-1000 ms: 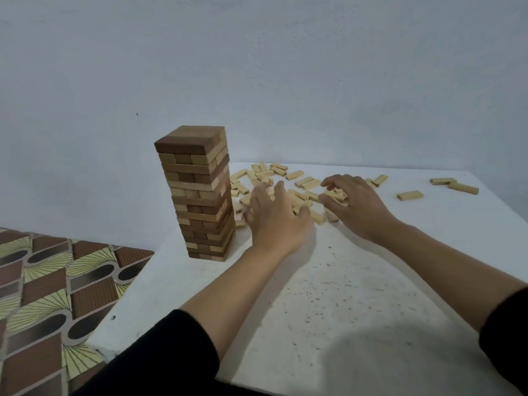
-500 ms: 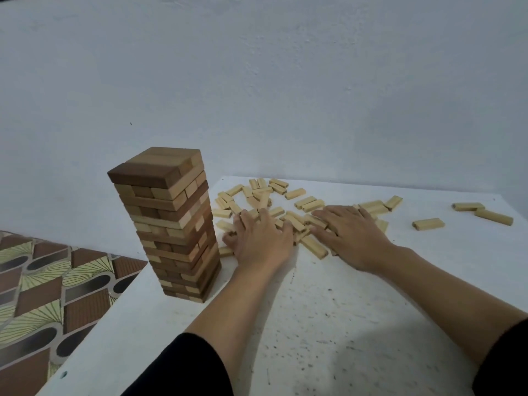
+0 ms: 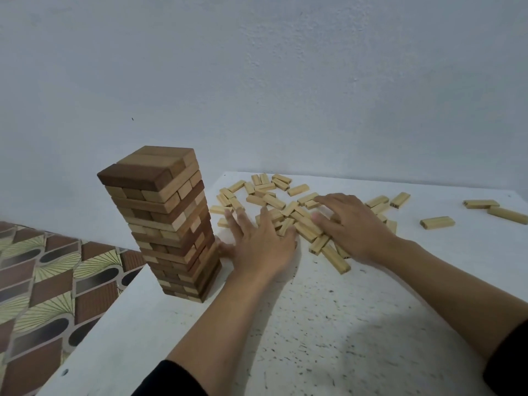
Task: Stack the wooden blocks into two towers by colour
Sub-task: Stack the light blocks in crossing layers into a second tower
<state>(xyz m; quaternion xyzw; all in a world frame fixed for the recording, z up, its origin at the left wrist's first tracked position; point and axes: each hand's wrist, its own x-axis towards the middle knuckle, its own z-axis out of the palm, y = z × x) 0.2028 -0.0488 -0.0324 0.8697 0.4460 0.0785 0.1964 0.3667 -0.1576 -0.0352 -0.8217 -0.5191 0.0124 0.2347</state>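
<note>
A tall tower of mixed dark and light brown blocks (image 3: 171, 224) stands near the table's left edge. Several pale loose blocks (image 3: 268, 192) lie scattered behind and between my hands. My left hand (image 3: 257, 244) lies flat, fingers spread, on the table just right of the tower's base, its fingertips among the blocks. My right hand (image 3: 351, 224) rests palm down with straight fingers on the heap of pale blocks (image 3: 308, 227). Neither hand grips a block.
Three pale blocks (image 3: 437, 222) lie apart at the far right of the white speckled table (image 3: 328, 324). The table's left edge (image 3: 114, 310) drops to a patterned floor (image 3: 43, 281). A pale wall stands behind.
Both hands have drawn the heap of pale blocks nearer to me. The left hand has spread flat beside the tower's base. The camera has moved closer.
</note>
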